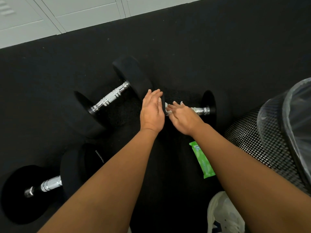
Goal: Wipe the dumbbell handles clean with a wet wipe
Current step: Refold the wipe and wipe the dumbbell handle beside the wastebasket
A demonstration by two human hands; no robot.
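Three black dumbbells with chrome handles lie on the dark rubber floor. My left hand [152, 111] rests with straight fingers on the left head of the right-hand dumbbell [200, 110]. My right hand [183, 116] lies over that dumbbell's handle and pinches a white wet wipe [167, 109] against the left end of the handle; most of the wipe is hidden under the hand. A second dumbbell [111, 98] lies diagonally to the left. The third dumbbell [50, 183] lies at the lower left.
A green pack of wipes [202, 159] lies on the floor under my right forearm. A black mesh bin [252, 140] with a clear liner stands at the right. My white shoe [223, 214] is at the bottom. Grey lockers [67, 14] line the far edge.
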